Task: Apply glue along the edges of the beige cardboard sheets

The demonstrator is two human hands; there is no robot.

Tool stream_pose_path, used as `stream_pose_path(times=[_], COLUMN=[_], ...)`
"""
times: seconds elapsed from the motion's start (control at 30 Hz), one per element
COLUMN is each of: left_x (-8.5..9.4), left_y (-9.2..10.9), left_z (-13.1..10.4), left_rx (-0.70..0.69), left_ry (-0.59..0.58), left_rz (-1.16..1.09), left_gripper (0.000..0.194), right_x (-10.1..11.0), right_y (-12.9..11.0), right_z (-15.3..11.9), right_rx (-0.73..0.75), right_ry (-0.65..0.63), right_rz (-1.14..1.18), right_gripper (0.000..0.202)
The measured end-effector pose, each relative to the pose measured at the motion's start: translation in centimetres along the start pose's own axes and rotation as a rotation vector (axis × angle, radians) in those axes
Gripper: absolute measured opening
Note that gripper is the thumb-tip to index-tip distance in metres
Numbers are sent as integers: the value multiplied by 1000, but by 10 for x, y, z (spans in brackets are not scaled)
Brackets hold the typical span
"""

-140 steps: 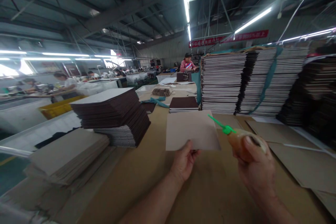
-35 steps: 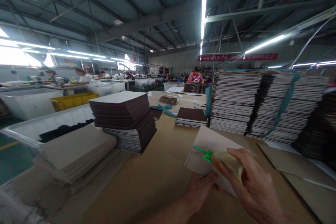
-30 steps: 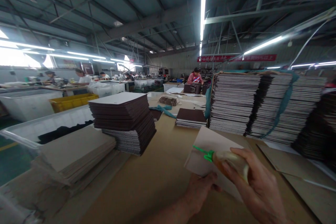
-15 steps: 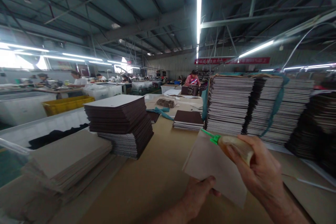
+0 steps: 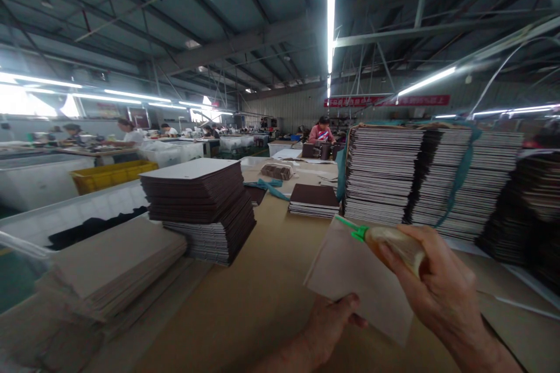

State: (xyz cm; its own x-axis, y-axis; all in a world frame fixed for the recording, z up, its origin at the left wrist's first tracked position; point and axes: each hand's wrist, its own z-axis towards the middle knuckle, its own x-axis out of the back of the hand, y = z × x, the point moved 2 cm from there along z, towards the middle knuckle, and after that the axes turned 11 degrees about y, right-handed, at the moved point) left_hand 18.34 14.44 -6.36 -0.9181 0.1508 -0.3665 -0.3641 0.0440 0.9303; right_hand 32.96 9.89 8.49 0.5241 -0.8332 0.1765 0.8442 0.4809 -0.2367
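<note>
A pale beige sheet [image 5: 350, 274] is tilted above the brown tabletop, its near edge pinched in my left hand [image 5: 330, 323]. My right hand [image 5: 441, 285] wraps round a squeeze bottle [image 5: 396, 247] filled with something yellowish. The bottle's green nozzle [image 5: 359, 232] points left, its thin tip at the far top corner of the sheet. Whether the tip touches the sheet cannot be made out.
Left stand a dark-brown panel stack [image 5: 196, 204] and a beige board stack [image 5: 118, 262]. A small brown stack [image 5: 314, 198] and tall bundles [image 5: 382, 175] stand beyond my hands. A person [image 5: 321, 131] works farther back.
My right hand and the bottle have shifted very slightly to the right. My left hand and the sheet hold almost the same position.
</note>
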Motion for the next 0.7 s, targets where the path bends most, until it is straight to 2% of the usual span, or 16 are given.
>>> stream_pose_path(times=[0.17, 0.27, 0.4, 0.57, 0.7], left_x=[0, -1, -3, -2, 1], left_y=[3, 4, 5, 6, 4], left_z=[-1, -1, 0, -2, -2], left_rx=[-10, 5, 28, 30, 17], left_ry=[10, -5, 27, 46, 53], left_rz=[-20, -15, 11, 55, 96], left_gripper=[37, 37, 34, 31, 29], right_x=[-2, -2, -4, -3, -3], right_y=[-1, 0, 2, 2, 2], right_z=[-3, -4, -3, -2, -3], right_rx=[-17, -3, 17, -37, 6], right_ry=[-58, -10, -41, -21, -32], right_rz=[51, 20, 43, 19, 65], right_gripper=[34, 37, 34, 37, 33])
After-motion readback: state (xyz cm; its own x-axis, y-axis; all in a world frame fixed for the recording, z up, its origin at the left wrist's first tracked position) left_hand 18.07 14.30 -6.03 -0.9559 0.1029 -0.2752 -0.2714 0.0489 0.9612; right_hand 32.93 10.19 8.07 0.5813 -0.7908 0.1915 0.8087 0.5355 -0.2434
